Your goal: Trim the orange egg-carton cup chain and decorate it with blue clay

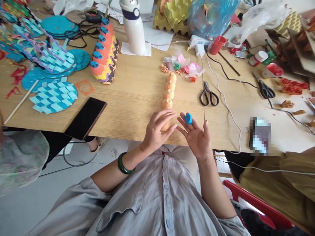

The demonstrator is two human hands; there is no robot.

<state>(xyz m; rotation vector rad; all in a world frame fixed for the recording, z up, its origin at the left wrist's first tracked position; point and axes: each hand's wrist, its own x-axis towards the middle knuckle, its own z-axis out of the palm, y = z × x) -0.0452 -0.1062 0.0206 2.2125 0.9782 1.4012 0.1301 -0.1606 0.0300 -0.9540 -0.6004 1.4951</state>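
A small lump of blue clay (188, 118) rests on the fingers of my right hand (198, 137), which is turned palm up with the thumb apart. My left hand (158, 127), a dark green bangle on its wrist, hovers beside it with fingers stretched out and nothing visible in them. Partly behind my left hand lies an orange strip of egg-carton bumps (168, 94), running away from me along the table; its near end is partly hidden by the fingers.
Black-handled scissors (208, 97) lie to the right, near a white cable (230, 113). Bagged clay pieces (183, 65) sit beyond the strip. A black phone (86, 118) overhangs the table edge at left. Farther back stand a painted caterpillar (104, 54) and a white bottle (134, 31).
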